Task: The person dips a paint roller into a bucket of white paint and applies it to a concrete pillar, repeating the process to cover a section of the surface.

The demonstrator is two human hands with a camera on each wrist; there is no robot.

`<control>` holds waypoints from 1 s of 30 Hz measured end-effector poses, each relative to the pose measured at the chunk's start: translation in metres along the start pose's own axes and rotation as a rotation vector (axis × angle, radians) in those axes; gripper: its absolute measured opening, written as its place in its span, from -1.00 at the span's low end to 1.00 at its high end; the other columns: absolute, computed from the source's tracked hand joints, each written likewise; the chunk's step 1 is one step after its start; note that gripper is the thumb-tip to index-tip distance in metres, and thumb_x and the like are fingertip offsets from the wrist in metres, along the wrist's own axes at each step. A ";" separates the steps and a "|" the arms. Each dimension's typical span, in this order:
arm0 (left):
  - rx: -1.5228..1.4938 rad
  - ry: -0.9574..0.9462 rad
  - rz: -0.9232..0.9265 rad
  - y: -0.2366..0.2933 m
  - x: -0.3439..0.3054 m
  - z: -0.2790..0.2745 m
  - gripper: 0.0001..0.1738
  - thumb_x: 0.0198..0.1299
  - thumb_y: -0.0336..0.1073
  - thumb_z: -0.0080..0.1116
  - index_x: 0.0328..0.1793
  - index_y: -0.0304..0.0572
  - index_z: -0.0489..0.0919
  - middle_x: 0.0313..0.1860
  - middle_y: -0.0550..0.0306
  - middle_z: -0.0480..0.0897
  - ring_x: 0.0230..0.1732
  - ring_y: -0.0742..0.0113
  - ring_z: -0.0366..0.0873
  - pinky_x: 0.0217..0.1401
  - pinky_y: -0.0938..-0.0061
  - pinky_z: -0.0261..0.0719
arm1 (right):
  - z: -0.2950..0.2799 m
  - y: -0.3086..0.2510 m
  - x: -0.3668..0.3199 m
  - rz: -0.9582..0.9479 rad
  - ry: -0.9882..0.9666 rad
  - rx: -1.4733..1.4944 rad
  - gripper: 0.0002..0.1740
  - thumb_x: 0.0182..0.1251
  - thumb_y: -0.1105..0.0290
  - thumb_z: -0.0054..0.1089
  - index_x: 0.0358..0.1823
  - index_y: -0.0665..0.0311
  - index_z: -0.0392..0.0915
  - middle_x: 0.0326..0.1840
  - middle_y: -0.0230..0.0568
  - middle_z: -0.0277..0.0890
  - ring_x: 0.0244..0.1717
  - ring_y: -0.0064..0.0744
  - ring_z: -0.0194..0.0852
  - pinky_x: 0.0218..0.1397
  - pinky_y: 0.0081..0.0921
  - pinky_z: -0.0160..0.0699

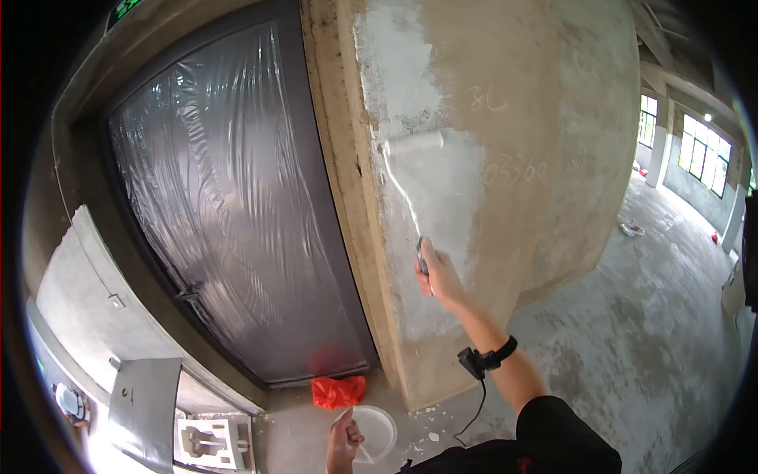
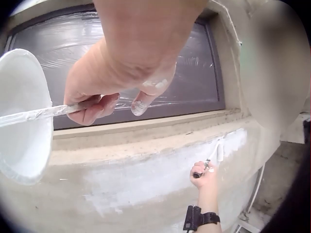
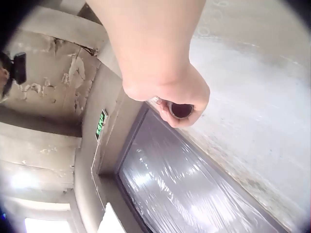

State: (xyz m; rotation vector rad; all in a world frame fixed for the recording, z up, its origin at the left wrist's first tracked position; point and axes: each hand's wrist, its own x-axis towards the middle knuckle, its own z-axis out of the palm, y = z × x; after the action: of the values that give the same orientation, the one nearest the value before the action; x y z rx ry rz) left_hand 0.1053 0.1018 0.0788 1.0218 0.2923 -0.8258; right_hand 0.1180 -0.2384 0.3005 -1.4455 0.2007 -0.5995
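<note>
In the head view, my right hand (image 1: 440, 276) grips the handle of a paint roller (image 1: 414, 142). The roller's sleeve lies against the wall, at the upper part of a fresh white-grey painted patch (image 1: 442, 205). In the right wrist view, my fingers curl round the dark handle end (image 2: 197, 175). Low in the head view, my left hand (image 1: 345, 440) is by a round white bucket (image 1: 384, 430). In the left wrist view, its fingers curl round a thin white-smeared bar (image 2: 39, 114) that crosses the bucket's opening; white paint marks the thumb.
A dark-framed door (image 1: 229, 205) covered in clear plastic film stands left of the wall. A red plastic bag (image 1: 339, 391) lies at its foot near the bucket. White foam packaging (image 1: 207, 442) sits at lower left. Bare concrete floor (image 1: 624, 316) stretches right towards windows. Far left is another person (image 1: 71, 403).
</note>
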 end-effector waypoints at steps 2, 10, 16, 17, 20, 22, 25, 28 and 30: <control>-0.010 0.023 -0.022 -0.001 0.003 -0.001 -0.51 0.14 0.02 0.24 -0.66 0.05 0.27 -0.78 0.42 0.10 -0.76 0.48 0.03 -0.60 0.52 0.09 | -0.005 0.023 -0.018 0.032 -0.005 0.003 -0.35 0.37 -0.30 -0.23 -0.56 0.16 0.26 -0.79 -0.51 0.11 -0.82 -0.68 0.01 -0.76 -0.61 0.03; 0.021 -0.028 0.019 0.000 -0.006 0.010 -0.53 0.20 -0.02 0.19 -0.63 0.07 0.23 -0.76 0.43 0.07 -0.74 0.50 0.02 -0.60 0.53 0.08 | -0.031 0.135 -0.086 0.366 -0.005 0.068 -0.35 0.36 -0.31 -0.26 -0.57 0.14 0.26 -0.80 -0.51 0.09 -0.83 -0.67 0.01 -0.77 -0.60 0.04; 0.033 -0.019 0.031 -0.008 -0.005 0.005 -0.57 0.20 -0.03 0.18 -0.58 0.04 0.27 -0.75 0.42 0.07 -0.73 0.50 0.02 -0.58 0.54 0.09 | -0.031 0.202 -0.127 0.458 0.013 0.129 -0.38 0.36 -0.32 -0.27 -0.56 0.06 0.23 -0.80 -0.55 0.03 -0.85 -0.68 -0.08 -0.78 -0.63 -0.08; 0.044 -0.014 0.036 -0.008 -0.008 0.007 -0.57 0.26 -0.04 0.12 -0.57 0.06 0.22 -0.73 0.44 0.05 -0.71 0.54 -0.01 -0.57 0.56 0.06 | -0.031 0.207 -0.132 0.470 0.026 0.121 -0.38 0.37 -0.31 -0.27 -0.59 0.06 0.22 -0.81 -0.55 0.03 -0.84 -0.68 -0.08 -0.77 -0.63 -0.07; 0.018 -0.007 0.020 -0.011 -0.002 0.001 -0.58 0.25 -0.04 0.13 -0.55 0.05 0.24 -0.72 0.43 0.05 -0.71 0.54 -0.01 -0.56 0.56 0.07 | -0.034 0.232 -0.142 0.503 0.051 0.110 -0.38 0.38 -0.29 -0.27 -0.63 0.05 0.21 -0.81 -0.55 0.02 -0.83 -0.68 -0.08 -0.77 -0.63 -0.09; 0.024 -0.017 0.002 -0.012 -0.003 -0.003 -0.57 0.21 0.00 0.17 -0.57 0.03 0.28 -0.75 0.42 0.09 -0.73 0.52 0.02 -0.57 0.54 0.10 | -0.036 0.249 -0.149 0.525 0.064 0.107 -0.38 0.39 -0.27 -0.27 -0.65 0.05 0.21 -0.82 -0.56 0.02 -0.83 -0.68 -0.08 -0.77 -0.62 -0.10; 0.029 -0.018 -0.011 -0.013 -0.001 -0.008 -0.56 0.18 0.04 0.20 -0.58 0.01 0.33 -0.76 0.41 0.14 -0.74 0.49 0.06 -0.58 0.52 0.14 | -0.034 0.257 -0.148 0.347 0.115 0.096 -0.40 0.40 -0.23 -0.21 -0.68 0.03 0.20 -0.82 -0.56 0.02 -0.82 -0.68 -0.07 -0.77 -0.60 -0.11; 0.013 0.015 -0.013 -0.012 -0.007 -0.003 -0.58 0.20 0.00 0.19 -0.54 0.00 0.31 -0.75 0.41 0.11 -0.73 0.51 0.04 -0.59 0.53 0.11 | -0.030 0.210 -0.133 0.247 0.253 0.140 -0.49 0.34 -0.10 0.05 -0.65 0.03 0.22 -0.78 -0.60 0.06 -0.78 -0.73 -0.04 -0.74 -0.61 -0.10; -0.006 0.037 -0.006 -0.012 -0.009 -0.001 -0.60 0.22 -0.05 0.18 -0.51 -0.02 0.29 -0.73 0.42 0.07 -0.72 0.53 0.02 -0.60 0.54 0.09 | -0.040 0.188 -0.111 0.166 0.260 -0.023 -0.56 0.31 0.06 0.14 -0.66 0.03 0.24 -0.73 -0.63 0.06 -0.70 -0.74 -0.03 -0.67 -0.56 -0.10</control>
State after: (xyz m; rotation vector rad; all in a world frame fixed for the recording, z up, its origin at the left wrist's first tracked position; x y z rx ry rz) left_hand 0.0902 0.1040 0.0755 1.0316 0.3292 -0.8119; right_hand 0.0557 -0.2160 0.0885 -1.3547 0.5288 -0.6490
